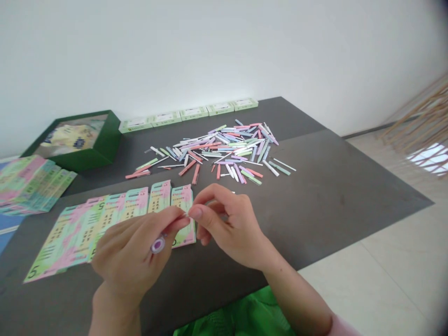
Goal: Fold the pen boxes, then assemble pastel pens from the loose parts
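Observation:
My left hand (131,249) is closed around a slim pen-like piece (158,244), whose round white end with a purple centre faces me. At its other end a small pale tip shows between the fingertips of both hands. My right hand (227,217) pinches there with thumb and finger, the other fingers curled; what it grips is too small to make out. Under and beyond my hands lies a row of pastel printed cartons (140,203), partly hidden by my left hand. Farther off spreads a loose heap of pastel pen parts (231,147) in pink, purple, green, blue and white.
A dark green box (101,149) with crumpled yellowish material inside stands at the back left. Beside it leans a stack of pastel cartons (31,182). Several pale green boxes (194,113) line the wall along the dark table (315,205). Green cloth (241,317) shows below the front edge.

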{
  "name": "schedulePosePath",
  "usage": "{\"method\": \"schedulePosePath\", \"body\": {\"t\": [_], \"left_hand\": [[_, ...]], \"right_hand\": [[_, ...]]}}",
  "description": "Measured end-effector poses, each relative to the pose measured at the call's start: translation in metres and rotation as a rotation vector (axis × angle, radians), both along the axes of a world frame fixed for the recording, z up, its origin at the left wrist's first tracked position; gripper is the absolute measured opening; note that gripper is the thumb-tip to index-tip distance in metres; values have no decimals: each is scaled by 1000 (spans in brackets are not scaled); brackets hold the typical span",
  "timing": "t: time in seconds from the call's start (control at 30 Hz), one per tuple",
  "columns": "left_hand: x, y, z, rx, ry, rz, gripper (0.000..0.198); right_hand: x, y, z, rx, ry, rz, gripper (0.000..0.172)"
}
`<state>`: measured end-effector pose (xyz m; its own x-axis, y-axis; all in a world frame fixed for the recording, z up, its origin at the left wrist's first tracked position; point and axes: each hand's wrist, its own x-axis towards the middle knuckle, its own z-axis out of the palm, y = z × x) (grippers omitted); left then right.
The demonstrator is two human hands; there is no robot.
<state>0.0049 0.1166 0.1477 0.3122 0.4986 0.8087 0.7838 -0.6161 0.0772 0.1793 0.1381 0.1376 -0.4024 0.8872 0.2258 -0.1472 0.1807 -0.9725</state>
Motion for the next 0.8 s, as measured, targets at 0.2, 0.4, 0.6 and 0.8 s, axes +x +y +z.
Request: {"method": "schedulePosePath", "body": {"t": [0.2,0.4,0.6,0.8], "left_hand": [[-1,0,3,15,27,0,11],[-2,0,6,36,69,5,7],[5,1,6,-37,-57,69,7],[8,0,3,-93,-93,132,28]], "right_hand": [[4,4,7,100,-89,38,27],[2,0,10,28,-12,128,24],[-2,0,17,203,-104,67,19],[5,1,20,423,-220,-97,12]]}}
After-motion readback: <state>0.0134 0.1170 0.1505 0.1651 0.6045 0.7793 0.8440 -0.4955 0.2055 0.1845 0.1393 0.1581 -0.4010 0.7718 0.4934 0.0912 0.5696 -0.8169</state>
